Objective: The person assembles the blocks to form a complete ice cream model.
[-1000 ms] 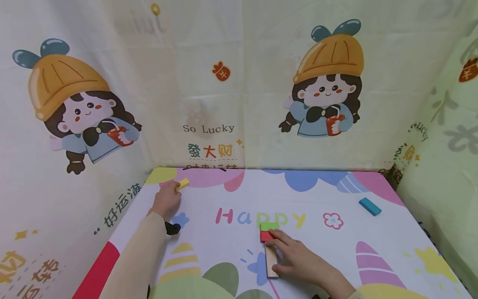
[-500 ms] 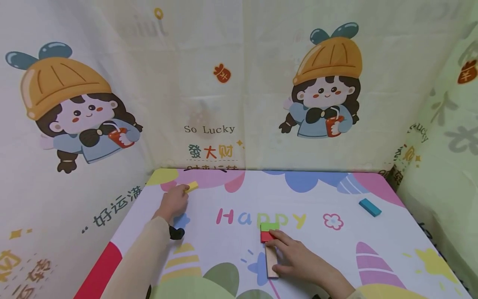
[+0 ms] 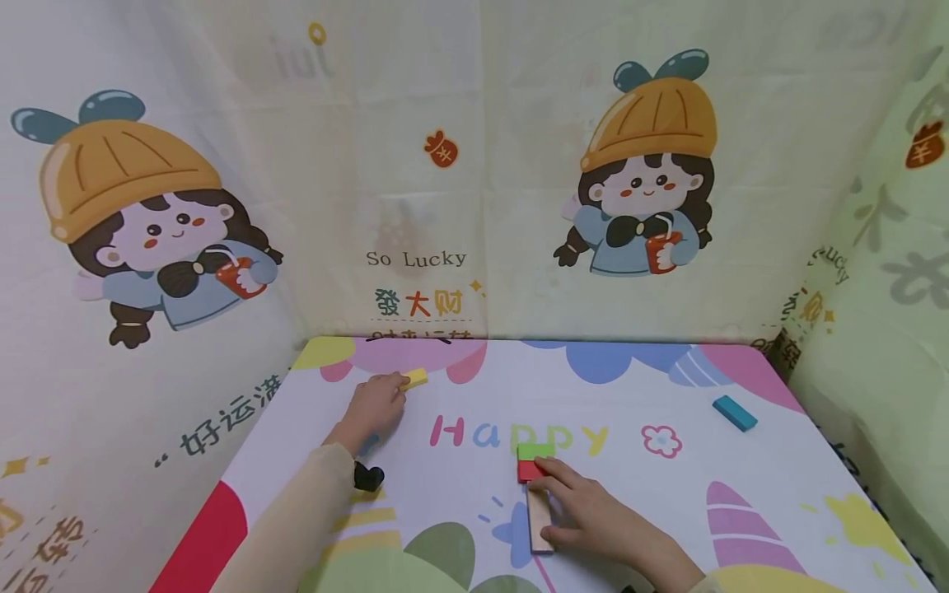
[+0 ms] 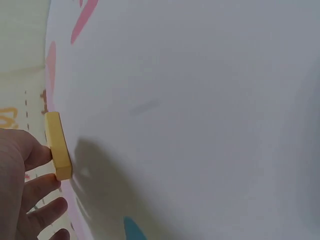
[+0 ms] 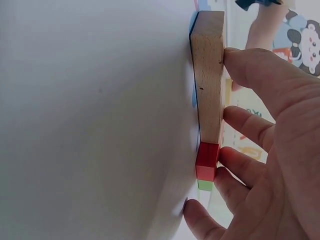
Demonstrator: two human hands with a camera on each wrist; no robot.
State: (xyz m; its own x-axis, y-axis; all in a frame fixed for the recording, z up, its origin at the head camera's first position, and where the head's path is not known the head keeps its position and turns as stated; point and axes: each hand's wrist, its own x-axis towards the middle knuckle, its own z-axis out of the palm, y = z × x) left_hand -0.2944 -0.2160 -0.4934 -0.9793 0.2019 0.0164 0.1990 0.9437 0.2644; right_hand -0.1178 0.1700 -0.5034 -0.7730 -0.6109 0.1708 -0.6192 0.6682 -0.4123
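Note:
At the table's far left, my left hand (image 3: 374, 405) pinches a yellow wooden block (image 3: 417, 378). The left wrist view shows this yellow block (image 4: 58, 145) between the fingertips, with a shadow below it on the table. My right hand (image 3: 604, 519) rests on a row of blocks near the middle. Its thumb and a finger touch a long plain wooden block (image 5: 209, 85), and other fingertips touch a red block (image 5: 207, 161). Beyond the red one lies a green block (image 3: 535, 451), end of the row, lined up against it.
A teal block (image 3: 735, 413) lies alone at the right of the table. The printed tabletop (image 3: 460, 395) ends at a cloth backdrop (image 3: 519, 206) behind it, with more cloth on both sides.
My left hand has moved to the right with the yellow block in its fingers. The right hand and the row of blocks have stayed in place.

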